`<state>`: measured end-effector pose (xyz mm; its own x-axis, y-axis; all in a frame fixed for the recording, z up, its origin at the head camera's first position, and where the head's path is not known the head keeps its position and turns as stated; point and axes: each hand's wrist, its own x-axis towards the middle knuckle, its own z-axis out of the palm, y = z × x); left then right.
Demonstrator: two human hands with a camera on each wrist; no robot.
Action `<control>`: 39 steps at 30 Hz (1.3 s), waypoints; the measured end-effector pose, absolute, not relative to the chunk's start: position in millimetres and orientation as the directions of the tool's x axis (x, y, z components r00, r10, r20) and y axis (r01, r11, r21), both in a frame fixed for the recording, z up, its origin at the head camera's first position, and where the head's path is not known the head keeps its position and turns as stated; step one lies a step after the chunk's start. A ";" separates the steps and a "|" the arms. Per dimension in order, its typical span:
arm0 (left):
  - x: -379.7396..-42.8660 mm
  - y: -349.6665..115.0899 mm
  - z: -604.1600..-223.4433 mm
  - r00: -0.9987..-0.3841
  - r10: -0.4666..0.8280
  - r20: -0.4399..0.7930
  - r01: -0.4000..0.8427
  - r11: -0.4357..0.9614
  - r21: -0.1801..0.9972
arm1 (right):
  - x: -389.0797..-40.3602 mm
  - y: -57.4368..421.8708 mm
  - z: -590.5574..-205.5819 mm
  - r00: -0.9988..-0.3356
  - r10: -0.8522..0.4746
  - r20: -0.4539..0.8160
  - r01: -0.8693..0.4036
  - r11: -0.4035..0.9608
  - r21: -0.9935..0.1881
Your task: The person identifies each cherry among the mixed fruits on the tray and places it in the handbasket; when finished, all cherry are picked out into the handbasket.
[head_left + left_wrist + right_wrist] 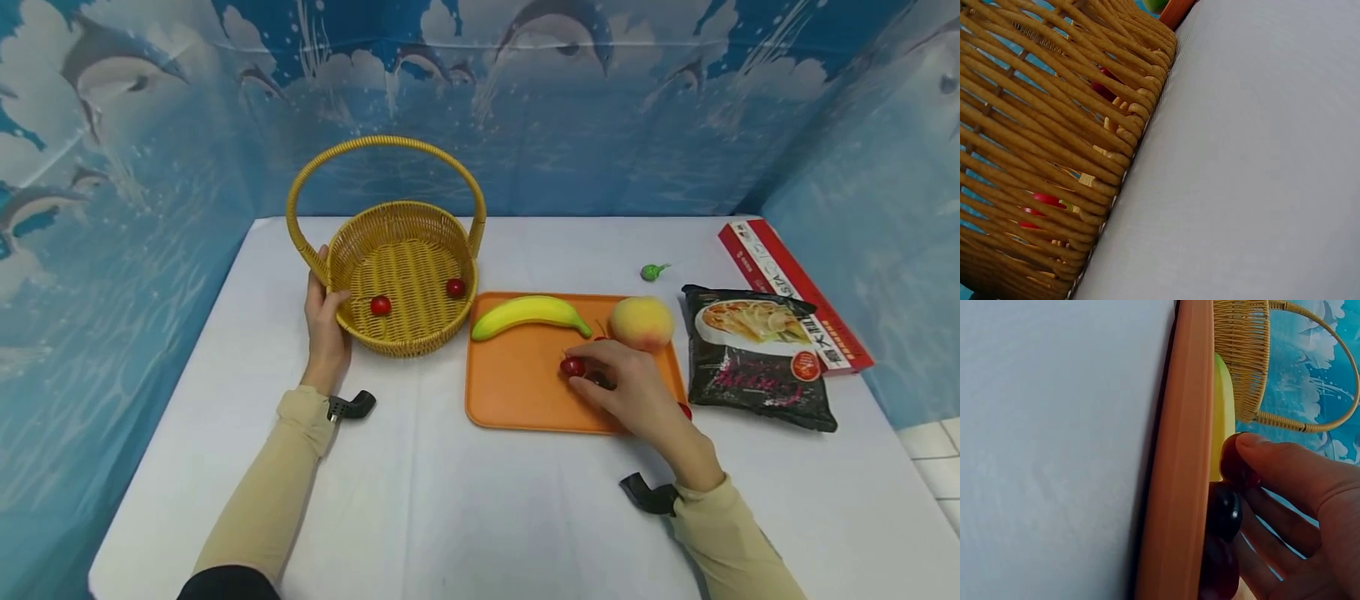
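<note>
My left hand [327, 325] grips the left side of a yellow wicker basket [401, 343], thumb over the rim. Two red cherries [380, 306] lie apart on the basket floor; its woven side fills much of the left wrist view. Over the orange tray [517, 408], my right hand [637, 387] pinches a dark red cherry [1232, 459] between thumb and fingers. Beneath that hand sits a near-black round fruit [1225, 511], with another dark red one [1217, 569] beside it. The right palm partly hides the tray's right side.
On the tray lie a banana [528, 313] and a peach [642, 323]. A small green pepper [653, 272] rests behind it on the white table [450, 508]. To the right, a black food bag [757, 358] overlaps a red box [817, 308].
</note>
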<state>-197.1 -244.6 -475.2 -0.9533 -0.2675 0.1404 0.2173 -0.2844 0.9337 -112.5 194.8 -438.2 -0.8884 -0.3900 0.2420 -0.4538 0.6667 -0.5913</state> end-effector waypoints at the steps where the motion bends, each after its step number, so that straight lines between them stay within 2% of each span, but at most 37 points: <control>1: -197.0 -244.8 -474.9 -0.954 -0.268 0.137 0.214 -0.286 0.934 | -112.4 194.5 -437.4 -0.889 -0.388 0.243 -0.453 0.667 -0.591; 13: -198.7 -243.4 -472.3 -0.949 -0.276 0.150 0.230 -0.284 0.931 | -119.6 172.3 -412.2 -0.854 -0.457 0.249 -0.506 0.615 -0.605; 27: -199.1 -249.0 -476.5 -0.947 -0.282 0.152 0.228 -0.263 0.937 | -158.1 105.7 -369.9 -0.777 -0.575 0.256 -0.588 0.518 -0.622; 39: -200.9 -245.4 -474.7 -0.952 -0.272 0.143 0.216 -0.260 0.941 | -182.7 41.1 -362.8 -0.727 -0.637 0.254 -0.629 0.472 -0.618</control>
<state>-200.9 -245.4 -474.7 -0.9515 -0.2723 0.1430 0.2159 -0.2603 0.9411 -182.7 41.1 -362.8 -0.7275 -0.6373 0.2543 -0.6291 0.4716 -0.6179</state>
